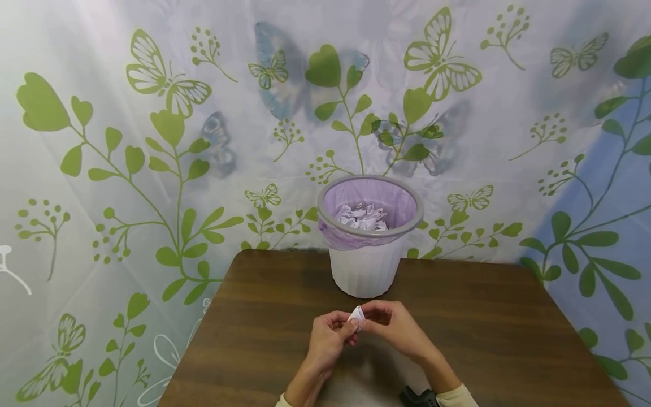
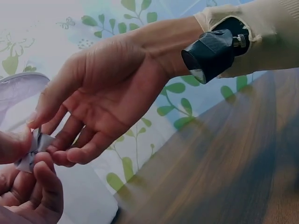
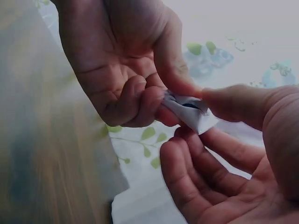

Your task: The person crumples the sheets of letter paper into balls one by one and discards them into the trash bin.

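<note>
A small folded piece of white paper [image 1: 357, 314] is held between both hands, above the table in front of the bin. The left hand [image 1: 326, 340] pinches one end of it between thumb and curled fingers. At the other end, the thumb and fingertips of the right hand [image 1: 402, 330] grip the paper. In the right wrist view the paper [image 3: 198, 120] looks creased, with a dark spot in its fold. The left wrist view shows the paper [image 2: 43, 141] as a narrow twisted shape, partly hidden by the fingers.
Just beyond the hands, a white bin [image 1: 363, 274] with a grey rim and purple liner stands on the brown wooden table [image 1: 488, 316]. Crumpled white paper [image 1: 363, 217] lies inside it. A curtain [image 1: 224, 141] with green leaves and butterflies hangs behind and beside the table.
</note>
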{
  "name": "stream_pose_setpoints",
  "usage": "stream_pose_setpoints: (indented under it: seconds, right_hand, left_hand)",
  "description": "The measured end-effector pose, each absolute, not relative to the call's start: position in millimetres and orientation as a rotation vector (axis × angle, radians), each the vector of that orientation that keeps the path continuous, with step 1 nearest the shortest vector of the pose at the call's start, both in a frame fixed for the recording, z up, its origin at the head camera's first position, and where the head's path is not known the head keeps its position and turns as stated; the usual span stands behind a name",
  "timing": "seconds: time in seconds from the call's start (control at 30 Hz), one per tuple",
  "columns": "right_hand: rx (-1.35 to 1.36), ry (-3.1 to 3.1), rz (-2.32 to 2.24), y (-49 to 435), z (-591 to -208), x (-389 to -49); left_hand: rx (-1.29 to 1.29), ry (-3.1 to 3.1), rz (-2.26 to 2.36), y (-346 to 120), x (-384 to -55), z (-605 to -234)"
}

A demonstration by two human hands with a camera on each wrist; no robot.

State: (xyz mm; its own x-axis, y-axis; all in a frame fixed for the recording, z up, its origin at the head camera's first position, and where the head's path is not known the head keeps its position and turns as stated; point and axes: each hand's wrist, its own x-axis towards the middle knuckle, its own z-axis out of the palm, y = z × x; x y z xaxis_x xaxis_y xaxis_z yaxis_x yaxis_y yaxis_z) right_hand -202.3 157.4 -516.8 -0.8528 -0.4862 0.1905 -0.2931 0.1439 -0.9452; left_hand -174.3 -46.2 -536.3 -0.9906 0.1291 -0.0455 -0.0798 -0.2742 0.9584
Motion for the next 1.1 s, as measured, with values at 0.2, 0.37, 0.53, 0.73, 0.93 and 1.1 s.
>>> stream_pose_setpoints:
  seconds: [0.2,0.37,0.53,0.73,0.93,1.1]
  right_hand:
    - [-0.785,2.402,-1.764,150,-512,-199]
    - [-0.711,2.581,-1.773,140,-515,-196]
    - [-0.588,2.611,-1.857,132,-518,-193]
    - [-0.583,2.604,-1.940,128,-519,-194]
    - [-0.524,2.478,-1.974,129,-518,-194]
    - [-0.483,2.415,-1.994,131,-513,-193]
  left_hand:
    - [0.012,1.806,2.456,-45,-174,-538]
    - [0.001,1.840,2.480,-44,-177,-540]
    - [0.124,2.336,2.311,-46,-177,-537]
    - [0.272,2.491,2.331,-45,-180,-532]
    - [0.271,2.457,2.330,-50,-182,-531]
    - [0.347,2.384,2.293,-52,-182,-530]
